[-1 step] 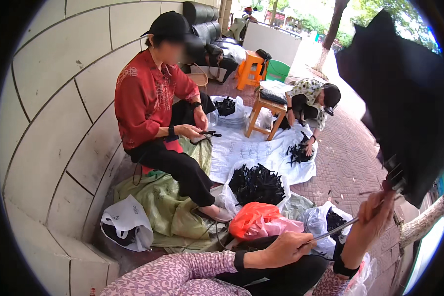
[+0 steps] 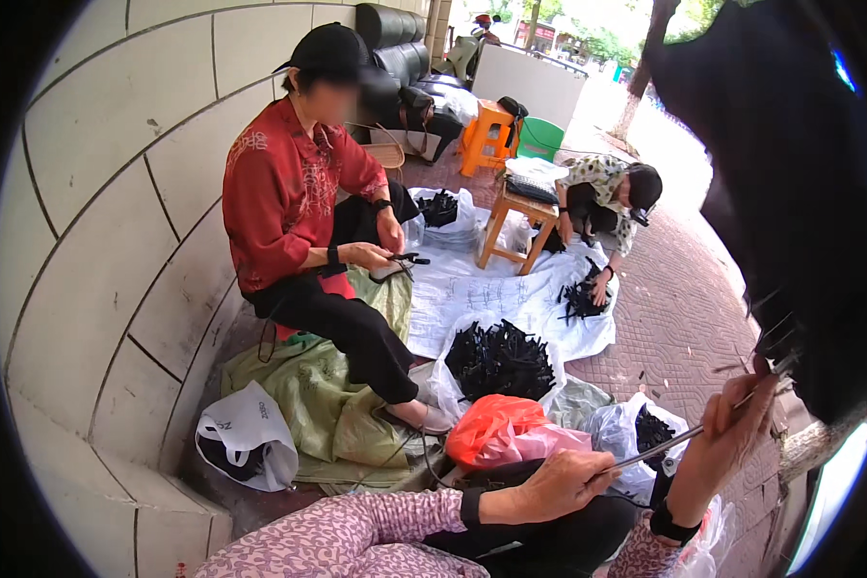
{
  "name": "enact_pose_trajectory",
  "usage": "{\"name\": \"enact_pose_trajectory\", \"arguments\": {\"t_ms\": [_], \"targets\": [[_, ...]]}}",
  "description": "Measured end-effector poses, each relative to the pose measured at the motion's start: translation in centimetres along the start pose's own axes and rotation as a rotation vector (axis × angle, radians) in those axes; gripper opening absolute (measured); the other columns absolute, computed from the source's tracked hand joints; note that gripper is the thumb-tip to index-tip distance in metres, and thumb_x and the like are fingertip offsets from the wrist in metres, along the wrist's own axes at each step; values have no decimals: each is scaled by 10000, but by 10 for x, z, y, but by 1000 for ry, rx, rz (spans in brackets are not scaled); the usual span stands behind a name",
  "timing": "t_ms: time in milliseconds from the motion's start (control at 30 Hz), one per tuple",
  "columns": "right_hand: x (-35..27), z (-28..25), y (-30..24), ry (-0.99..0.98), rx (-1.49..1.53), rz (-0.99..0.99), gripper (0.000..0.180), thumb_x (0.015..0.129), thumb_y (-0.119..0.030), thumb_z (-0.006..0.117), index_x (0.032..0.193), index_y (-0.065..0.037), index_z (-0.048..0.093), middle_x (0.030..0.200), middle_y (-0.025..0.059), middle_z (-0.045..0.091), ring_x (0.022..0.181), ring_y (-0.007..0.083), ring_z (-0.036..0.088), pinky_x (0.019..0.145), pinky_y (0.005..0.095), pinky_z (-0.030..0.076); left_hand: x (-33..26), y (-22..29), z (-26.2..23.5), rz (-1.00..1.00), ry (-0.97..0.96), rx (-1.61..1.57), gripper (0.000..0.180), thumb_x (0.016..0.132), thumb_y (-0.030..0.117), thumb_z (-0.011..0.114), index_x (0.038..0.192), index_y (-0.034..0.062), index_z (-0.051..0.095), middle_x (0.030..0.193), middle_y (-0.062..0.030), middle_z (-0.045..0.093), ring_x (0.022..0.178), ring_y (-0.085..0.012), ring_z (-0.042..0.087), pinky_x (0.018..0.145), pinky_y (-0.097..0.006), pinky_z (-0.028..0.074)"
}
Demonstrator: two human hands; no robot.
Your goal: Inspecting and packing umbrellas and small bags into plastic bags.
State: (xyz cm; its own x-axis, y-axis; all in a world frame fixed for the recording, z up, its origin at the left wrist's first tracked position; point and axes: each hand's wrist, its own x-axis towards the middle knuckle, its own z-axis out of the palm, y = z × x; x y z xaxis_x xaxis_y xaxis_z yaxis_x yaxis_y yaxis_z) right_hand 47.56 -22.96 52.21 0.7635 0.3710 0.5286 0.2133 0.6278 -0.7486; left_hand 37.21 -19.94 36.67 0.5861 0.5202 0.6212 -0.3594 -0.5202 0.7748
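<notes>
A thin metal shaft [image 2: 657,448] slants up to the right between my two hands. Its lower end is gripped by my left hand [image 2: 561,488], fingers closed. My right hand [image 2: 725,438] is raised, its fingers closed round the upper part of the shaft near several thin metal ribs. Right above it spreads the dark cloth of a black umbrella [image 2: 790,173], which fills the upper right and runs out of the picture. The folds of the cloth hide how the ribs join the shaft.
Across from me sits a person in a red shirt [image 2: 284,207], holding a small black piece. Another person [image 2: 602,197] crouches beside a wooden stool [image 2: 522,226]. Bags of black strips [image 2: 501,361], a red plastic bag [image 2: 501,429] and a white bag [image 2: 279,433] stand around. A wall [image 2: 116,289] rises left.
The umbrella cloth has shifted upward, its top now cut off by the picture's edge, and its lower part has swung right. Both my hands keep their hold with little movement.
</notes>
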Motion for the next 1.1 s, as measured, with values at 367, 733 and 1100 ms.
{"name": "enact_pose_trajectory", "arguments": {"t_ms": [367,733,1100], "targets": [[13,-34,-10,12,-36,119,221,978,-226,492,946,-23,574,569,-54,312,422,28,236,387,218,189,15,22,1,-455,-672,-674,349,1007,263,429,919,-19,617,558,3,526,545,-72,573,494,-229,411],[48,-86,27,-16,210,290,356,964,-315,549,898,31,604,667,38,535,444,77,342,431,252,284,3,39,40,-368,-259,-239,268,989,158,443,813,-19,541,510,-64,508,432,-158,587,412,-262,424],[82,-103,52,-38,239,352,348,977,-291,519,883,37,592,694,50,533,510,101,384,472,278,305,-12,35,41,-412,-239,-146,261,974,151,455,794,-16,543,510,-96,521,441,-190,603,420,-291,455]]}}
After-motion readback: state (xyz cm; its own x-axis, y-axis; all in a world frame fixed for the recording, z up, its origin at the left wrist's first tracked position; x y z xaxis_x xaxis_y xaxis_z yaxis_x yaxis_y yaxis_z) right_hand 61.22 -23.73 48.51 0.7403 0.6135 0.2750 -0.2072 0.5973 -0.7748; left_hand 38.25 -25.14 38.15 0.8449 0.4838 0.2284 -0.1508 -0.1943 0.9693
